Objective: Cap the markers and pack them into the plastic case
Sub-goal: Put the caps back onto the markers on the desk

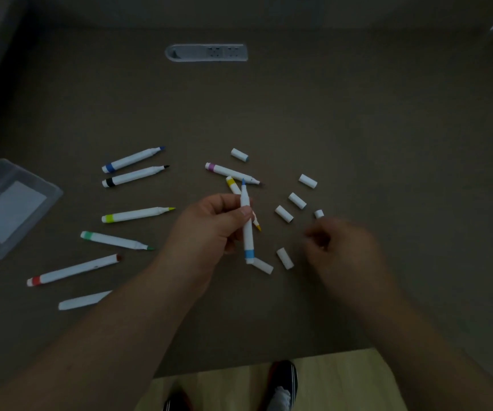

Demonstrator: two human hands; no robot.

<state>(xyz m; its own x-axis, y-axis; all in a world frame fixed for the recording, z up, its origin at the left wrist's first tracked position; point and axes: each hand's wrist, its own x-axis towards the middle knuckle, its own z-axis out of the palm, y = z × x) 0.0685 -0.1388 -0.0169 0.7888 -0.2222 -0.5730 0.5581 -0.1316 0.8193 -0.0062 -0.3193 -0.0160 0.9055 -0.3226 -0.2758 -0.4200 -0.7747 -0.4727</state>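
Observation:
My left hand [209, 226] grips an uncapped light-blue marker [247, 232], tip pointing away from me. My right hand [340, 250] is blurred, with curled fingers low over the table among the loose white caps [283, 214]; I cannot see whether it holds a cap. Several uncapped markers lie to the left: dark blue [132, 159], black [134, 175], lime [137, 214], green [114, 240], red [73, 270]. A purple marker [230, 172] and a yellow one [233, 185] lie behind my left hand. The clear plastic case [8, 209] lies open at the far left.
A grey power socket panel [206, 52] is set into the brown table at the back. Another white marker [83, 301] lies near my left forearm. The table's front edge runs below my arms, with wooden floor [343, 381] and shoes beneath.

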